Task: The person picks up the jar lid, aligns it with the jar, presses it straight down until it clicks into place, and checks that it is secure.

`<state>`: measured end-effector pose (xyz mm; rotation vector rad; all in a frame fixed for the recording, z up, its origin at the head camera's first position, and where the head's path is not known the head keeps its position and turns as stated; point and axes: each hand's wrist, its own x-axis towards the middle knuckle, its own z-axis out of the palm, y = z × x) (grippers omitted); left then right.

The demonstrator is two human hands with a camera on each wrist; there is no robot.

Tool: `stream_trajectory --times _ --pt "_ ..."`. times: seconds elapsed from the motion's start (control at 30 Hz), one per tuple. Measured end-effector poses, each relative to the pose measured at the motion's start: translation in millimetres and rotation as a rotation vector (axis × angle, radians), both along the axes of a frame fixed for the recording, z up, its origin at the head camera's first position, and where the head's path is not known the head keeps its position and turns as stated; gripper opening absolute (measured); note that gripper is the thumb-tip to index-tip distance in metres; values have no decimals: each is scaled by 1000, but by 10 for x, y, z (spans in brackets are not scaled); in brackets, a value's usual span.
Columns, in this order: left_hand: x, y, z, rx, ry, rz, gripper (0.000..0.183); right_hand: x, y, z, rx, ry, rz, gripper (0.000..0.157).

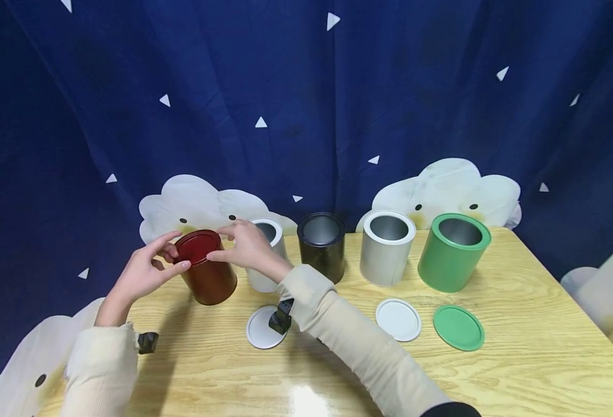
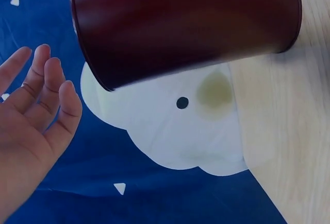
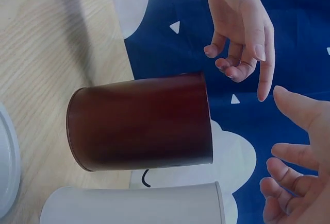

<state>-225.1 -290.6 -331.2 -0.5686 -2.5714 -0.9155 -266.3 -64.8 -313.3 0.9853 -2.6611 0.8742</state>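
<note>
Red can (image 1: 210, 284), 1, cylindrical, dark and glossy: upright on the table, leftmost in a row of 5 cans; red lid (image 1: 196, 248) covering its top, inside the rim. Left hand (image 1: 142, 271) and right hand (image 1: 249, 246): 1 to each side of the can's top, fingers spread and loosely bent, grasp released; the wrist views show both apart from the can wall. White can (image 1: 259, 280), 1, just right of the red can, open-topped, partly behind the right hand and forearm. Black can (image 1: 328, 260), 1, next along, uncovered, grey inside. Pale can (image 1: 385, 260), 1, white-rimmed, uncovered. Green can (image 1: 447, 266), 1, uncovered, at the right end of the row. Loose lids, 3, lying flat in front: white lid (image 1: 259, 333), partly hidden by the right wrist's black camera (image 1: 281, 318); pale lid (image 1: 398, 320), before the pale can; green lid (image 1: 459, 328), before the green can. Table (image 1: 536, 324), 1, light wood grain. Curtain (image 1: 306, 75), dark blue, with white triangles and clouds, behind.
</note>
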Motion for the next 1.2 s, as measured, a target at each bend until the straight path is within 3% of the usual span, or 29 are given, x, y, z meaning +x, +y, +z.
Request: stream_trajectory --times 0.37,0.6,0.7,0.97,1.2 --pt "148 172 -6 52 47 -94 63 133 189 -24 44 -17 -50 58" --pt "387 384 141 68 69 -129 61 221 302 -60 51 29 -24 58" --pt "447 429 147 70 71 -139 62 271 341 -81 60 44 -26 58" --pt "510 490 -11 63 98 -175 64 405 470 -181 17 110 11 54" --pt "397 449 -288 74 135 -252 72 441 600 -296 -43 110 41 56"
